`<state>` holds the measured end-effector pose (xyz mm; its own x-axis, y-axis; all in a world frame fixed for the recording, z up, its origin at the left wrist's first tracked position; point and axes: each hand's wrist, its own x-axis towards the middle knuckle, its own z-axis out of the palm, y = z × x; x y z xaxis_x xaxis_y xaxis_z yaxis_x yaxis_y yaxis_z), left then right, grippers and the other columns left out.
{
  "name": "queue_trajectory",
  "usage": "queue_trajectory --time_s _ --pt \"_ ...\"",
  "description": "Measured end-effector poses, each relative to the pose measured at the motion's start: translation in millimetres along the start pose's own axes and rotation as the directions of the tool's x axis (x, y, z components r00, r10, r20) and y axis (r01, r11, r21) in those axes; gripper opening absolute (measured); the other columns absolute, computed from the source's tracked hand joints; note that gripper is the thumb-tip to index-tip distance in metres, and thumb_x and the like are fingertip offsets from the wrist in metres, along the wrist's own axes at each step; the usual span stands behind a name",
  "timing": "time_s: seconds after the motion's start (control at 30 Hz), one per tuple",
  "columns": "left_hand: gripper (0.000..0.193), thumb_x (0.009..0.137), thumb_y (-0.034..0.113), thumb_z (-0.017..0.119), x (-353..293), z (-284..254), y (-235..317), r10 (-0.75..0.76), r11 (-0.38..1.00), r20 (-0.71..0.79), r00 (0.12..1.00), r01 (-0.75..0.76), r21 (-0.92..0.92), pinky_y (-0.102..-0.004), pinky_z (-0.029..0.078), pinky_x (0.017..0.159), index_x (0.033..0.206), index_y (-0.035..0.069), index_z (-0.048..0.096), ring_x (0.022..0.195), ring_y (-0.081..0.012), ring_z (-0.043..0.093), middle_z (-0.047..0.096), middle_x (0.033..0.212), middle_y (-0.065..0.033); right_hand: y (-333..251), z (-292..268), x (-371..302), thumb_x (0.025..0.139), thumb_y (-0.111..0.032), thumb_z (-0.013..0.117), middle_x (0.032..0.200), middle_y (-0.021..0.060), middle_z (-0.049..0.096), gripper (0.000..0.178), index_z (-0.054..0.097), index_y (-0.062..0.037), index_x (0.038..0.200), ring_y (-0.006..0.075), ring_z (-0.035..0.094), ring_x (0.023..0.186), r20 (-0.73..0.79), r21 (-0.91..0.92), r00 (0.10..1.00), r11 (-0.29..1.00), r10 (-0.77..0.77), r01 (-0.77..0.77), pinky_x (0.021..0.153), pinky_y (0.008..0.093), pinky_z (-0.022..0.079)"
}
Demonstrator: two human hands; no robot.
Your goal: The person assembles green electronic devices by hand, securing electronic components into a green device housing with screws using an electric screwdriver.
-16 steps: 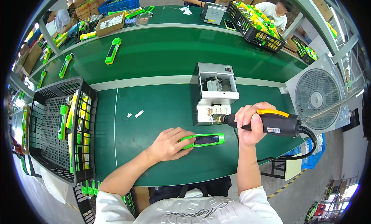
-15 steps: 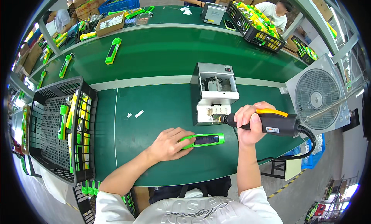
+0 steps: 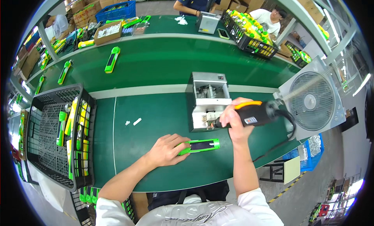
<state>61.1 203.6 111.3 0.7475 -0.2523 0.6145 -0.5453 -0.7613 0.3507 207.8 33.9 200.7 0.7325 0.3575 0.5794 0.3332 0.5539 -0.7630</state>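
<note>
From where I stand, the work looks to be partway through one piece, with the driving itself not in hand at this moment. The person's left hand [image 3: 168, 150] has its fingers curled over one end of a green case [image 3: 202, 145], grasping it flat on the green table [image 3: 156, 105]; the rest of the case, with its dark panel facing up, sticks out to the right of those fingertips. The right hand [image 3: 235, 122] is clenched around a power driver [image 3: 263, 113], whose body is blurred. Its tip lies left of the right fingers, at the front of a small metal machine [image 3: 210, 103], apart from the case; whether tip and machine touch, I can't tell. So the case sits held and ready, I'd judge, with the driver's part on it still left to do, though any fastening already in it is too small to make out.

Well to the left of the left fingers, a black crate [image 3: 50, 136] holds several green and yellow lamps [image 3: 61, 128]; whether they are finished or waiting, I can't say. Beyond both hands' fingers, more lamps lie on the far belt [image 3: 156, 62], one green lamp [image 3: 112, 60] among them, none within the fingers' grasp. Small white pieces [image 3: 137, 121] lie ahead and left of the left fingers, untouched
</note>
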Motion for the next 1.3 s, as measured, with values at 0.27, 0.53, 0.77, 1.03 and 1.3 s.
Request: queue_trajectory --time_s 0.27,0.53,0.77,1.03,1.3 --pt "0.028 0.072 0.015 0.076 -3 -2 5 -0.032 0.999 0.013 0.999 0.032 0.001 -0.0338 0.052 0.066 0.094 0.008 0.06 0.079 -0.022 0.064 0.067 0.101 -0.0049 5 7 50 0.083 0.0 0.058 0.06 0.0048 0.052 0.012 0.054 0.0031 0.093 0.0115 0.051 0.046 0.079 0.012 0.931 0.934 0.355 -0.357 0.044 0.0268 0.043" --pt "0.034 0.073 0.016 0.076 -6 5 7 -0.105 0.993 0.036 0.994 0.106 -0.044 -0.0361 0.052 0.069 0.098 0.007 0.056 0.081 -0.0253 0.064 0.066 0.102 -0.0065 -3 6 28 0.081 -0.004 0.062 0.056 0.0053 0.048 0.019 0.052 0.0016 0.096 0.0142 0.048 0.042 0.083 0.187 0.918 0.898 0.389 -0.397 0.043 0.029 0.043" --pt "0.041 0.073 0.016 0.077 -7 8 0 -0.247 0.957 0.063 0.967 0.254 -0.139 -0.0407 0.052 0.072 0.098 0.005 0.046 0.083 -0.0328 0.064 0.066 0.101 -0.0117 -6 30 -2 0.084 -0.011 0.058 0.058 0.0051 0.044 0.025 0.048 -0.0002 0.104 0.0142 0.043 0.044 0.15 0.108 0.955 0.956 0.256 -0.273 0.045 0.0303 0.042" --pt "0.045 0.071 0.014 0.078 -9 11 2 -0.276 0.945 0.049 0.96 0.28 -0.17 -0.0409 0.052 0.075 0.099 0.005 0.045 0.086 -0.0331 0.064 0.066 0.101 -0.0119 5 40 -16 0.084 -0.009 0.057 0.059 0.0054 0.044 0.025 0.047 0.0002 0.105 0.0137 0.043 0.045 0.12 0.103 0.959 0.957 0.257 -0.27 0.045 0.0296 0.042" --pt "0.04 0.074 0.016 0.075 -10 10 3 -0.268 0.944 0.022 0.963 0.267 -0.197 -0.042 0.05 0.07 0.1 0.004 0.047 0.082 -0.0331 0.063 0.064 0.099 -0.0107 15 38 -21 0.084 -0.008 0.057 0.061 0.0056 0.045 0.025 0.047 0.0001 0.105 0.0134 0.043 0.046 0.141 0.114 0.961 0.96 0.239 -0.256 0.046 0.0291 0.042"
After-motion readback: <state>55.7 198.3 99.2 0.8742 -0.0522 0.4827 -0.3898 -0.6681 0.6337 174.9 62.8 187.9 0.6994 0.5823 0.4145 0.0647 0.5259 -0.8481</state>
